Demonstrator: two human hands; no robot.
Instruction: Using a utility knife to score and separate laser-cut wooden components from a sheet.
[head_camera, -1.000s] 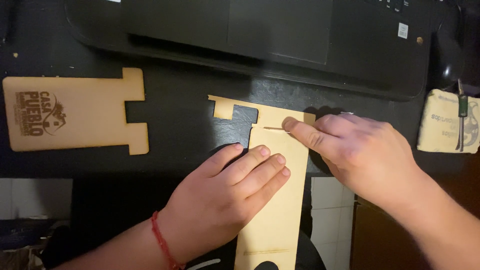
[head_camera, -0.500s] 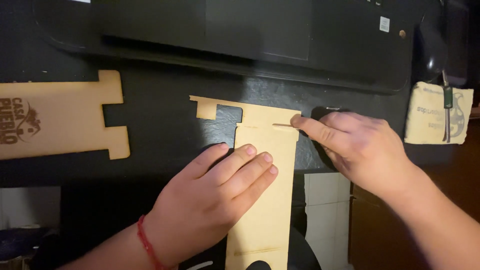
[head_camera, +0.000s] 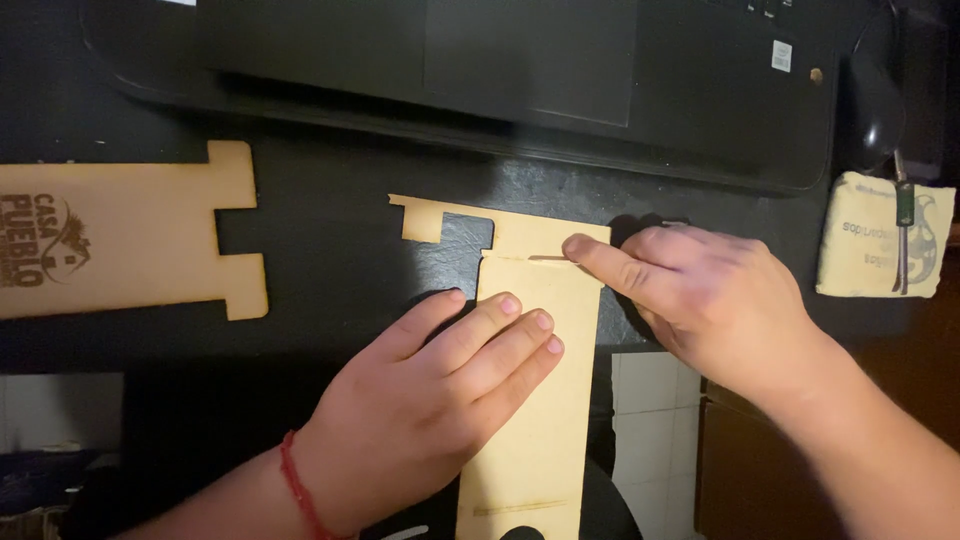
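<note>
A long pale wooden cut-out panel (head_camera: 535, 440) lies on the black table, overlapping a second notched wooden piece (head_camera: 520, 232) at its far end. My left hand (head_camera: 440, 400), with a red string on the wrist, rests flat on the long panel and presses it down. My right hand (head_camera: 700, 295) comes in from the right, its index fingertip on the seam where the two pieces meet. Neither hand grips anything.
Another tabbed wooden panel (head_camera: 110, 240) with dark engraving lies at the left. A black laptop (head_camera: 500, 70) spans the far side. A small beige pouch (head_camera: 880, 235) sits at the right edge. Below the table edge, white floor tiles (head_camera: 650, 390) show.
The view has drifted slightly, shifting everything in frame. My right index finger stays at the seam and my left hand keeps pressing the panel.
</note>
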